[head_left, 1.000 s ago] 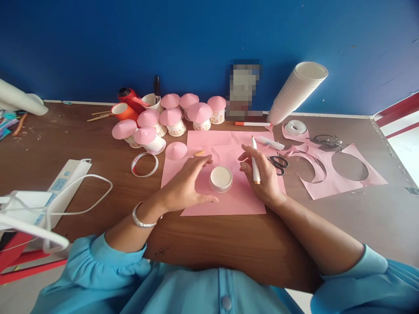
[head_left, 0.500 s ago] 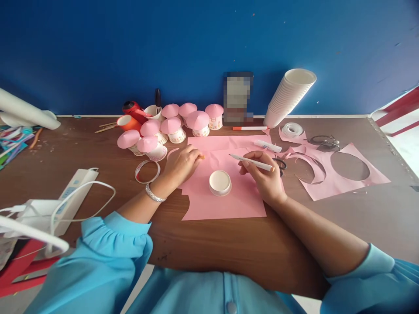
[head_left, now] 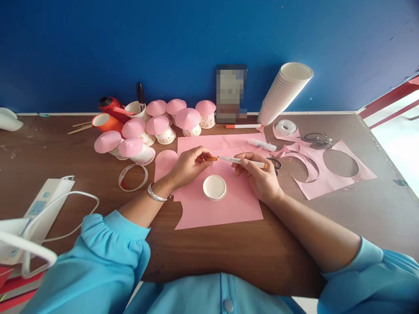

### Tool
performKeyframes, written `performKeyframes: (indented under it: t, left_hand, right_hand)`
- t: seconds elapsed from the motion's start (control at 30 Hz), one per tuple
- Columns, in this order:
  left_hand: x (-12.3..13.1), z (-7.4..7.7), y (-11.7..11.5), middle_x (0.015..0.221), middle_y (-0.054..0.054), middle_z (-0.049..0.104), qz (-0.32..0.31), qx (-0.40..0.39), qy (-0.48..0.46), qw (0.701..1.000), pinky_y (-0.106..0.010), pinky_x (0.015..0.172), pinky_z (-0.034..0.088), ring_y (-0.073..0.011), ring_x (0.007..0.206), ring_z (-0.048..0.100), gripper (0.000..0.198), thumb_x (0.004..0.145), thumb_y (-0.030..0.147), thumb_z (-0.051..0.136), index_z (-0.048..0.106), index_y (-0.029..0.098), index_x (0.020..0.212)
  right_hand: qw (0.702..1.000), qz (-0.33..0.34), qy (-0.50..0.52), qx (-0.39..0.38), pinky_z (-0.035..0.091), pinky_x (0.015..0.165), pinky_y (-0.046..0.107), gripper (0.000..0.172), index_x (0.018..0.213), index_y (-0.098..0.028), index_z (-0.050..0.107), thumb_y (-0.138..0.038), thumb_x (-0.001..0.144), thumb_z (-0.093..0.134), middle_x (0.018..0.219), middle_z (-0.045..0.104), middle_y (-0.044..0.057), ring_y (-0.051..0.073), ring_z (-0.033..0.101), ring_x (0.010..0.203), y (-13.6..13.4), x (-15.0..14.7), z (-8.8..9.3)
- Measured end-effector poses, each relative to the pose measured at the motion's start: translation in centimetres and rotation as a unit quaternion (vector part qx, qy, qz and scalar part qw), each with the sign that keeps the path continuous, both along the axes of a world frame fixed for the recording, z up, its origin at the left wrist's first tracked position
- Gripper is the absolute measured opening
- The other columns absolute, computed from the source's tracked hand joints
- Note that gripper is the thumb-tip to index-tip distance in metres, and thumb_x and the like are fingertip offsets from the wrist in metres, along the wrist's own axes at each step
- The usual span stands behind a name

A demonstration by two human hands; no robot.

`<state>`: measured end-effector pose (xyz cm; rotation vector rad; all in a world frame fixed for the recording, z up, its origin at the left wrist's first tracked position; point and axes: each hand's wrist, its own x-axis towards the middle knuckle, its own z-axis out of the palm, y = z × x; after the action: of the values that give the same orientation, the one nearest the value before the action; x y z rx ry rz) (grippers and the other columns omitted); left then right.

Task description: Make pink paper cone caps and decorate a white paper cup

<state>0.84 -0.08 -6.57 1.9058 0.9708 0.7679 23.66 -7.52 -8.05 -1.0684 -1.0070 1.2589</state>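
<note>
Between the fingertips of my left hand (head_left: 194, 165) is an orange marker cap (head_left: 212, 159). My right hand (head_left: 260, 174) grips a white marker (head_left: 242, 162) with an orange end, its tip pointing left, close to the cap's mouth. Below both hands, an upside-down white paper cup (head_left: 214, 187) stands on a large sheet of pink paper (head_left: 225, 209). A pink paper disc (head_left: 166, 160) lies beside my left wrist. Black scissor handles (head_left: 276, 164) show partly behind my right hand.
Several cups with pink cone roofs (head_left: 188, 120) stand at the back left, near a tape ring (head_left: 132, 178). A tall stack of cups (head_left: 286, 93) leans at the back right. Pink offcuts (head_left: 330, 170), a glue tube (head_left: 262, 145) and a power strip (head_left: 42, 209) lie around.
The marker in my right hand and the cap in my left have come together, tip almost at the cap. The view has shifted slightly.
</note>
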Motion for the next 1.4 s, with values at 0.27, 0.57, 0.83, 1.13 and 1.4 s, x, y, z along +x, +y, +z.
performKeyframes:
  t: [0.27,0.57,0.83,1.13,1.4]
  left_hand:
    - [-0.4,-0.5,-0.4,0.103,-0.006,0.079,-0.006,-0.039,-0.024,0.999,-0.037,0.088,0.062,-0.0202,0.094,0.075,0.03,0.091,0.048,0.074,0.069,0.02,0.1]
    - [-0.3,-0.2,-0.7,0.097,-0.005,0.078,-0.028,0.034,0.021,0.999,-0.033,0.083,0.06,-0.0187,0.089,0.073,0.023,0.094,0.043,0.07,0.072,0.021,0.099]
    - [-0.5,-0.5,-0.8,0.098,-0.004,0.08,-0.056,0.137,-0.009,0.989,-0.035,0.088,0.06,-0.0194,0.094,0.076,0.012,0.096,0.033,0.069,0.073,0.022,0.095]
    - [-0.1,-0.2,-0.6,0.097,-0.003,0.078,-0.007,0.165,-0.001,0.986,-0.031,0.086,0.06,-0.0169,0.093,0.074,0.005,0.096,0.025,0.069,0.072,0.021,0.097]
    - [-0.7,-0.7,-0.2,0.091,-0.002,0.081,-0.007,0.244,-0.01,0.97,-0.031,0.079,0.061,-0.0169,0.087,0.076,0.001,0.093,0.023,0.073,0.073,0.022,0.094]
  right_hand:
    - [0.999,0.003,-0.021,-0.025,0.057,0.068,0.032,0.027,0.096,-0.02,0.077,-0.046,0.088,0.078,0.078,0.072,0.002,0.016,0.066,0.067,0.0,0.1,-0.2]
    - [0.989,0.021,-0.144,-0.012,0.055,0.067,0.031,0.024,0.093,-0.019,0.08,-0.041,0.086,0.076,0.073,0.072,0.001,0.016,0.065,0.067,-0.1,-0.1,1.5]
    - [0.987,0.025,-0.161,-0.001,0.051,0.064,0.029,0.022,0.095,-0.02,0.083,-0.038,0.083,0.077,0.072,0.073,0.001,0.015,0.063,0.067,0.0,-0.4,1.2]
    - [0.991,-0.046,-0.12,0.021,0.055,0.058,0.028,0.031,0.098,-0.019,0.075,-0.038,0.075,0.085,0.074,0.071,-0.001,0.013,0.064,0.06,0.3,0.2,1.5]
    - [0.989,-0.041,-0.141,-0.025,0.054,0.057,0.029,0.028,0.089,-0.017,0.075,-0.044,0.079,0.079,0.066,0.071,0.001,0.014,0.063,0.056,0.9,0.3,0.5]
